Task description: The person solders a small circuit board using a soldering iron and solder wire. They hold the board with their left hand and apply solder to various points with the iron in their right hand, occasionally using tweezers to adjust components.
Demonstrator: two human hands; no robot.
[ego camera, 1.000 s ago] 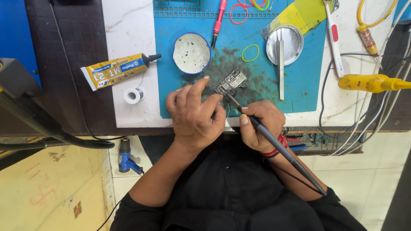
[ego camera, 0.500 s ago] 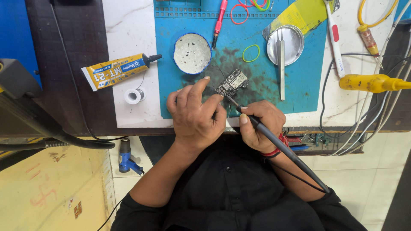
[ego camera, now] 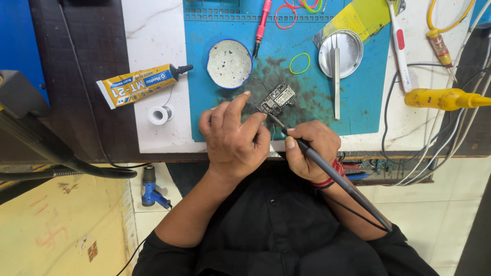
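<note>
**Op:** Blue work mat on a white slab fills my view, so I'll place everything off that mat. At its near edge lies the small circuit board, about the middle of the mat's width.

**Second:** Hands?

**Op:** My left hand sits on the mat's near edge with its fingers curled and the forefinger stretched toward the board; whether a fingertip presses on it I can't tell. My right hand is clamped on the soldering iron, whose tip touches the board's near corner.

**Second:** How will the board handle?

**Op:** Light, stiff, thin and fragile, I'd judge — take it by its bare edges, never across the components.

**Second:** Anything unclear?

**Op:** The joint under the tip is too small to read, and my left fingers hide what lies beneath them. The mat's far edge is cut off — as are the coloured rubber bands there.
</note>
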